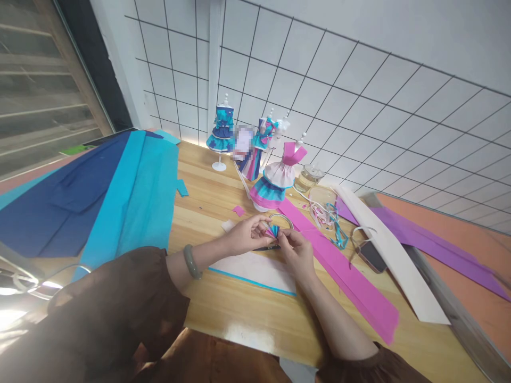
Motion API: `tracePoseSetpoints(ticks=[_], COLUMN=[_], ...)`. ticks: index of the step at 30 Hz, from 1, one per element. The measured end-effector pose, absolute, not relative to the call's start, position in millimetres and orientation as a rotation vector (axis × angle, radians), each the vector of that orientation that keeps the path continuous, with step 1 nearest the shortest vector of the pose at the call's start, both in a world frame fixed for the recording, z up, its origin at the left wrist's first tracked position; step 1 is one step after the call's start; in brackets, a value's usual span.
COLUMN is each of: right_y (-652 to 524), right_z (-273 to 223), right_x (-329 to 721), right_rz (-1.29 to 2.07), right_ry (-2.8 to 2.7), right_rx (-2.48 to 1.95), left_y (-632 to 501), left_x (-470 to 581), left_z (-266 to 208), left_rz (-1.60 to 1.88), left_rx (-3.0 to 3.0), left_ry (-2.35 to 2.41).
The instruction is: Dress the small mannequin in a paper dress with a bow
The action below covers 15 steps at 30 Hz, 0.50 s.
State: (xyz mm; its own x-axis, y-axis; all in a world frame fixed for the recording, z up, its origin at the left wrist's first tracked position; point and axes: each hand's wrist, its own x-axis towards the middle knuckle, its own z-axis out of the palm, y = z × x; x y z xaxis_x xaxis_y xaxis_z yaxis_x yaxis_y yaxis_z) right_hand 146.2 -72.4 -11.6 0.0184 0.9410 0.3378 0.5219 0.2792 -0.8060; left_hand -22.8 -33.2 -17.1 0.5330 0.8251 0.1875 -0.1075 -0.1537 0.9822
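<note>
My left hand (246, 234) and my right hand (296, 250) meet over the wooden table (207, 202), both pinching a small folded paper piece (273, 231) in blue and pink. A jade-green bangle (191, 261) sits on my left wrist. Under my hands lies a white sheet with a blue edge (255, 268). A long pink paper strip (339, 276) runs diagonally beside my right hand. A tape ring (281, 219) rests just behind the folded piece.
Small mannequins in paper dresses (279, 178) stand at the back near the grid wall. Blue and teal paper sheets (99, 197) cover the left. A phone (371, 256), loose ribbons (333, 223), a glass jar (309, 177), white and purple strips (399, 223) lie right.
</note>
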Motion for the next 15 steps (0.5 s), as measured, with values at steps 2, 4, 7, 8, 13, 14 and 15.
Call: tracePoseSetpoints(ticks=[2, 4, 7, 8, 13, 14, 15], right_y=[-72.5, -72.6, -72.4, -72.2, -70.6, -70.2, -69.7], right_z=[-11.9, -12.2, -12.8, -12.9, -10.9, -10.4, -10.1], right_x=[146.1, 145.3, 144.3, 144.5, 148.7, 149.5, 150.0], right_rz=[0.503, 0.462, 0.493, 0.533, 0.779, 0.819, 0.861], right_ry=[-1.742, -1.835, -1.873, -1.838, -1.479, -1.41, -1.349], right_rx=[-1.322, -1.273, -1.248, -1.258, -1.345, -1.355, -1.358], left_y=[-33.5, -33.0, -31.3, -30.6, -26.0, -24.6, -23.1], left_x=[-23.2, -23.4, -22.9, -22.7, -23.4, -24.0, -24.6], left_z=[-14.1, -13.6, -16.9, -18.1, -18.3, -17.9, -17.8], left_rz=[0.926, 0.913, 0.864, 0.853, 0.924, 0.938, 0.949], left_rx=[1.463, 1.449, 1.465, 1.46, 1.33, 1.297, 1.27], left_ry=[0.66, 0.678, 0.692, 0.689, 0.695, 0.707, 0.72])
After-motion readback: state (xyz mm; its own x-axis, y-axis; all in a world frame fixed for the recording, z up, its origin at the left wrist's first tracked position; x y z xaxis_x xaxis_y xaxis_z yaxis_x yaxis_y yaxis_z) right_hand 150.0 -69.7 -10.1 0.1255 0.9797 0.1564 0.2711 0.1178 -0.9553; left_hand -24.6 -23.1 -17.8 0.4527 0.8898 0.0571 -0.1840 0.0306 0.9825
